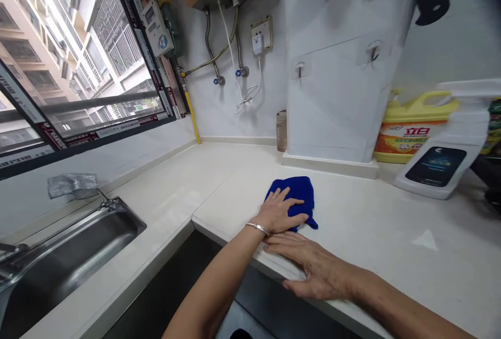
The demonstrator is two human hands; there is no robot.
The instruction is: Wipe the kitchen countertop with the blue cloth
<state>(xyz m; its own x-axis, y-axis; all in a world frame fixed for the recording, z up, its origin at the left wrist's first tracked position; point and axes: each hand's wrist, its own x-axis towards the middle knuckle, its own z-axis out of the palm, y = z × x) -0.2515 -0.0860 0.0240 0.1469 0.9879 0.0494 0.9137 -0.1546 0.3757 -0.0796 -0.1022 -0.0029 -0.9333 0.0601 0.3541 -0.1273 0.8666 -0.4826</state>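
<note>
Big white worktop (371, 234). R hand (319, 266) lies loose at its edge, next to L hand (276, 215). L's nearer the blue cloth (303, 188): fingers (294, 203) spread flat on top, not gripping. Cloth's under them & pokes out past the tips, approx. square, w/ no long way.

slim silver bangle (257, 228) on left wrist (261, 221), bare hands (278, 212) and forearms (219, 276)

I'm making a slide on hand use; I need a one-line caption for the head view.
Left hand spread on a blue cloth upon a pale countertop, right hand at its front edge.
</note>
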